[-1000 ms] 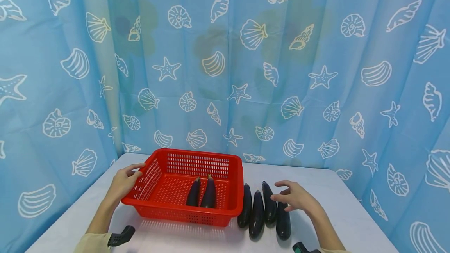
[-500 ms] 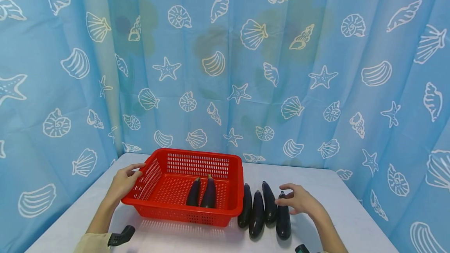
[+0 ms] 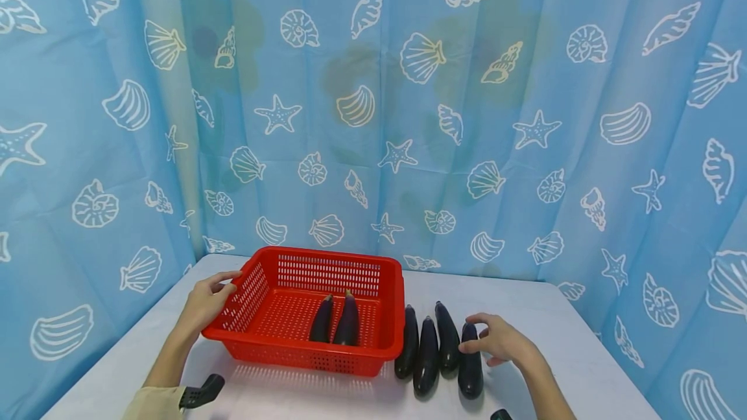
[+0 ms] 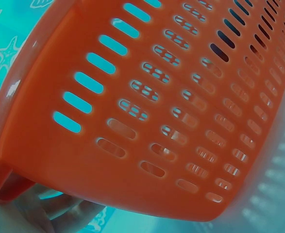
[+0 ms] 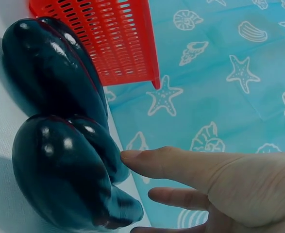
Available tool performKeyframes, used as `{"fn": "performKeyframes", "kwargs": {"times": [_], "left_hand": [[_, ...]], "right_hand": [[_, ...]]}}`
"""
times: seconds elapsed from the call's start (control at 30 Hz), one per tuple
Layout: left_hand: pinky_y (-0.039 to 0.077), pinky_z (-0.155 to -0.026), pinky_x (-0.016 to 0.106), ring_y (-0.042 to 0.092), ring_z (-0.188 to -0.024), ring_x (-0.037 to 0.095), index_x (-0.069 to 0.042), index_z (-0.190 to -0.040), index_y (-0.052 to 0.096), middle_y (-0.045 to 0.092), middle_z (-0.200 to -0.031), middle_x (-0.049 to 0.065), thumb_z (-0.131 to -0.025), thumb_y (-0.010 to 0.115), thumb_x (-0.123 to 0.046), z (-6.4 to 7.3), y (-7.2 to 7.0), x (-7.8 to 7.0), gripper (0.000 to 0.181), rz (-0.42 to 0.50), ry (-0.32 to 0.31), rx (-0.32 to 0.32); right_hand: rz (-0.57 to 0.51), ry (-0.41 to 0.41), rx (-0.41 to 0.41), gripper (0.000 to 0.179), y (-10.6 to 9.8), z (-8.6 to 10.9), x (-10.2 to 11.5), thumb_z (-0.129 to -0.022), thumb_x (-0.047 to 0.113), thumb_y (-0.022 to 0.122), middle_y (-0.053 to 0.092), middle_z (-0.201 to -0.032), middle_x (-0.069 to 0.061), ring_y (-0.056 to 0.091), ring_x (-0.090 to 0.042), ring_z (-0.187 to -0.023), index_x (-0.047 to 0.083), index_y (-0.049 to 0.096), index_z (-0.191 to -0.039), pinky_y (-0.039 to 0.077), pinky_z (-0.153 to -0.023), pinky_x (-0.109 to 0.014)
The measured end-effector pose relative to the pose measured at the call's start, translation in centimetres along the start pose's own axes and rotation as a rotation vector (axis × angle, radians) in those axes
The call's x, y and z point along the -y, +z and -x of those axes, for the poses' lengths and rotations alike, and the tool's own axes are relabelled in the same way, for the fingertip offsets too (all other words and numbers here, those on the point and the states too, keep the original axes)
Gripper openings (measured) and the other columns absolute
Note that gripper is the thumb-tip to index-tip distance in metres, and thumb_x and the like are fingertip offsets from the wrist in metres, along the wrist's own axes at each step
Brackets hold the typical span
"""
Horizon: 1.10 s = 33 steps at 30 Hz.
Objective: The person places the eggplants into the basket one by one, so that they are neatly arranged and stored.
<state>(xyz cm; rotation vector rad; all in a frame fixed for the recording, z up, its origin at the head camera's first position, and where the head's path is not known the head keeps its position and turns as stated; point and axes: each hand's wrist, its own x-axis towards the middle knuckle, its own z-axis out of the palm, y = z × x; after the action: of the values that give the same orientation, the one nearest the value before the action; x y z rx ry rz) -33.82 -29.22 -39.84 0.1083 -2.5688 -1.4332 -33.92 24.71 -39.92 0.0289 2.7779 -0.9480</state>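
Note:
A red plastic basket (image 3: 303, 353) with slotted walls stands on the table. My left hand (image 3: 205, 302) holds its left rim; in the left wrist view, part of the hand's fingers (image 4: 76, 213) shows beyond the basket's edge. Two dark eggplants (image 3: 347, 323) lie inside. To the right of the basket, several more eggplants (image 3: 426, 358) lie side by side. Around the upper end of the rightmost eggplant (image 3: 470, 371) my right hand (image 3: 502, 340) is spread, thumb on the left and fingers on the far side. In the right wrist view the thumb (image 5: 157, 162) is extended beside the eggplants.
The white table (image 3: 543, 316) runs back to a blue curtain (image 3: 373, 115) with white shells and starfish, which hangs behind and on both sides. Black wrist-worn devices (image 3: 201, 392) show near the lower edge.
My right hand has moved slightly right and toward me, down around the rightmost eggplant's upper end. The left hand, the basket and the eggplants look unmoved.

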Motion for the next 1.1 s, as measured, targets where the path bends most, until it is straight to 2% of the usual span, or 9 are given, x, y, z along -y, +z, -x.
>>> {"fn": "performKeyframes", "kwargs": {"times": [0.27, 0.7, 1.1], "left_hand": [[0.062, -0.074, 0.039, 0.068, -0.096, 0.029, -0.006, -0.145, 0.046, 0.057, -0.129, 0.031, -0.101, 0.048, -0.023, 0.15, 0.12, 0.03, 0.047, -0.008, -0.004, -0.007], [0.062, -0.074, 0.04, 0.068, -0.095, 0.028, -0.006, -0.145, 0.045, 0.056, -0.127, 0.032, -0.102, 0.048, -0.026, 0.12, 0.02, 0.01, 0.048, -0.009, -0.006, -0.011], [0.062, -0.072, 0.04, 0.069, -0.094, 0.028, -0.006, -0.145, 0.045, 0.056, -0.128, 0.032, -0.102, 0.048, -0.026, 0.05, 0.04, -0.02, 0.048, -0.015, -0.001, -0.007]], "right_hand": [[-0.023, 0.028, 0.032, 0.074, 0.31, -0.17, -0.45, -0.075, 0.029, 0.084, 0.062, -0.114, -0.025, 0.067, -0.028, -0.092, 0.005, 0.051, -0.138, 0.061, -0.067, -0.039], [-0.061, 0.007, 0.064, 0.069, 0.49, 0.37, -0.49, -0.076, 0.02, 0.082, 0.065, -0.102, -0.016, 0.065, -0.024, -0.087, 0.005, 0.052, -0.136, 0.062, -0.066, -0.043], [-0.116, 0.038, 0.106, 0.07, 0.33, 0.46, -0.67, -0.077, 0.011, 0.078, 0.064, -0.103, -0.018, 0.065, -0.024, -0.083, 0.005, 0.048, -0.14, 0.062, -0.066, -0.043]]}}
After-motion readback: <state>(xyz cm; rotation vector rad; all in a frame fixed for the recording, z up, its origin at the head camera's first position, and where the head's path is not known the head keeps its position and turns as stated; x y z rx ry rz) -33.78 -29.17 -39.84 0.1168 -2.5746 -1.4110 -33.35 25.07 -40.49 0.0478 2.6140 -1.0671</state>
